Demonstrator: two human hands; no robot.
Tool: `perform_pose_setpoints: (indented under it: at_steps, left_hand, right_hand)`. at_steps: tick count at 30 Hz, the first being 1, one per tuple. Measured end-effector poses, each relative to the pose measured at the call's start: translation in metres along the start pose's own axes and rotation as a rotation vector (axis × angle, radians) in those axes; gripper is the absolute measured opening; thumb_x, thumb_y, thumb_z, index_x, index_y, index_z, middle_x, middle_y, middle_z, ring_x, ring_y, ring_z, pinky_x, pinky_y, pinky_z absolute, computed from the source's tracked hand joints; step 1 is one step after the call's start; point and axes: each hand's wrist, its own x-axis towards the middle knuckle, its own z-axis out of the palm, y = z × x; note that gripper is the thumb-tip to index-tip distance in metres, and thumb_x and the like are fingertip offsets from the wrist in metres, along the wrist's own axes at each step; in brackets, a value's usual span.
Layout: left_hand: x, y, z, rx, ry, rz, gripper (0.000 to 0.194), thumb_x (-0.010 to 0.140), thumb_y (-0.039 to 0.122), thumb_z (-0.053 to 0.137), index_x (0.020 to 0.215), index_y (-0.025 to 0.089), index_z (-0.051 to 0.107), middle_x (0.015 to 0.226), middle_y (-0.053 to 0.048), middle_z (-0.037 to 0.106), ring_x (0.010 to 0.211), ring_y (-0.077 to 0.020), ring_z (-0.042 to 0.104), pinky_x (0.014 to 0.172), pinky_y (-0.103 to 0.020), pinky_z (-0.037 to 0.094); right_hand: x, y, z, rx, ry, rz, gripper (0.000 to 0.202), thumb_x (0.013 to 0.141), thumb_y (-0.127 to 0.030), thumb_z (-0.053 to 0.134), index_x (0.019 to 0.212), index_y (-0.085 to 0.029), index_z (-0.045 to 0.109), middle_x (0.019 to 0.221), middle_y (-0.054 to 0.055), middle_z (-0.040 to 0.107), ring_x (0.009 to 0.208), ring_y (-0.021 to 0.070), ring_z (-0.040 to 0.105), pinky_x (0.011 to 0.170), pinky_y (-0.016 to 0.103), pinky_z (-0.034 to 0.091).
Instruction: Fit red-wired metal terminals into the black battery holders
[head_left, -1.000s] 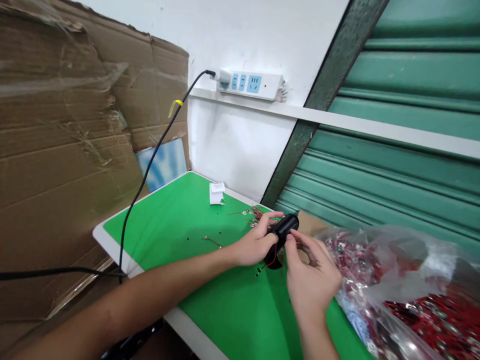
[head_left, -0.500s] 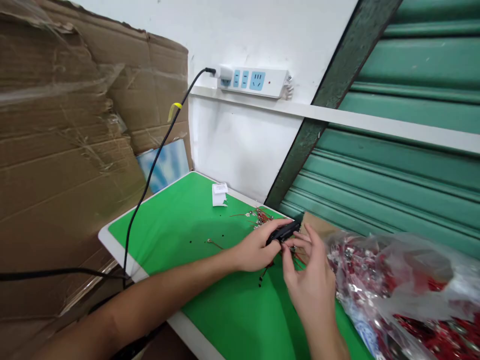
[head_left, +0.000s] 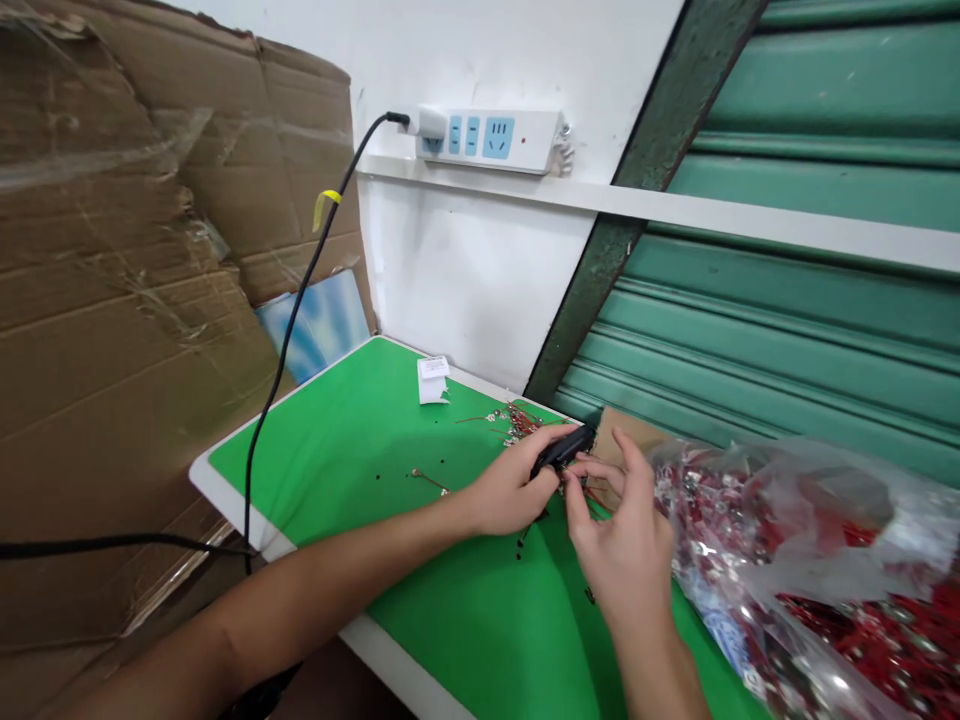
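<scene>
My left hand (head_left: 506, 492) is closed around a black, elongated object (head_left: 564, 448), whose exact kind I cannot make out, above the far right of the green tabletop (head_left: 480, 610). Close against the near side of that object, my right hand (head_left: 628, 540) has its thumb and forefinger pinched together; whatever lies between the tips is too small to name. Behind the left hand is a small pile of thin reddish wires with metal ends (head_left: 521, 420). A single loose wire (head_left: 430, 480) lies left of it, and tiny black bits (head_left: 519, 550) are scattered on the green surface.
A clear plastic bag of red and metallic parts (head_left: 810, 570) fills the right side, beside brown cardboard (head_left: 622, 430). A torn white paper box (head_left: 433, 382) stands at the back. A black cable (head_left: 300, 295) runs from the wall power strip (head_left: 495, 140) past the table's left edge.
The view has shifted slightly, so the wall and table sit a little higher and further left. Both hands keep nearly the same pose around the black object.
</scene>
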Motion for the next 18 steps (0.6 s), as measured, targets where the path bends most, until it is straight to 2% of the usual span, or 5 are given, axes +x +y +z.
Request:
perform_pose_setpoints:
  at_steps: [3,6,9,14,18]
  left_hand:
    - [-0.0006,0.0029,0.0012,-0.008,0.006,-0.018,0.061,0.094,0.017,0.044,0.154,0.013,0.046,0.154,-0.016,0.058,0.142,-0.0235,0.058,0.129,-0.042,0.040]
    - [-0.0007,0.0055,0.0011,-0.004,0.017,-0.028,0.060,0.094,0.017,0.044,0.154,0.013,0.045,0.155,-0.015,0.057,0.143,-0.0235,0.056,0.130,-0.041,0.040]
    - [-0.0013,0.0064,0.0012,-0.008,0.019,-0.037,0.060,0.095,0.017,0.042,0.154,0.011,0.044,0.156,-0.016,0.056,0.143,-0.0225,0.056,0.130,-0.039,0.039]
    - [-0.0027,0.0057,0.0045,-0.007,0.024,-0.044,0.061,0.096,0.017,0.040,0.155,0.005,0.041,0.154,-0.020,0.055,0.142,-0.0233,0.056,0.131,-0.041,0.039]
    - [-0.0031,0.0041,0.0085,-0.007,0.055,-0.031,0.060,0.095,0.016,0.040,0.154,0.005,0.042,0.156,-0.019,0.054,0.144,-0.0236,0.054,0.132,-0.042,0.037]
  right_hand:
    - [-0.0010,-0.0012,0.0010,0.024,0.001,0.075,0.063,0.099,-0.030,0.063,0.158,-0.018,0.043,0.098,0.005,0.080,0.093,0.0203,0.081,0.081,0.031,0.068]
    - [-0.0013,-0.0017,0.0020,0.065,0.005,0.126,0.061,0.098,-0.031,0.064,0.155,-0.019,0.045,0.097,0.004,0.080,0.097,0.0212,0.081,0.086,0.034,0.068]
    - [-0.0014,-0.0018,0.0028,0.057,0.014,0.116,0.058,0.097,-0.030,0.065,0.151,-0.020,0.047,0.097,0.003,0.080,0.098,0.0208,0.082,0.088,0.033,0.067]
    - [-0.0031,-0.0021,0.0036,0.004,0.021,0.085,0.052,0.099,-0.031,0.064,0.146,-0.018,0.047,0.099,0.005,0.081,0.093,0.0198,0.081,0.081,0.030,0.066]
    - [-0.0052,-0.0013,0.0043,-0.010,0.011,0.072,0.050,0.100,-0.031,0.062,0.146,-0.018,0.046,0.101,0.007,0.081,0.094,0.0204,0.081,0.082,0.031,0.066]
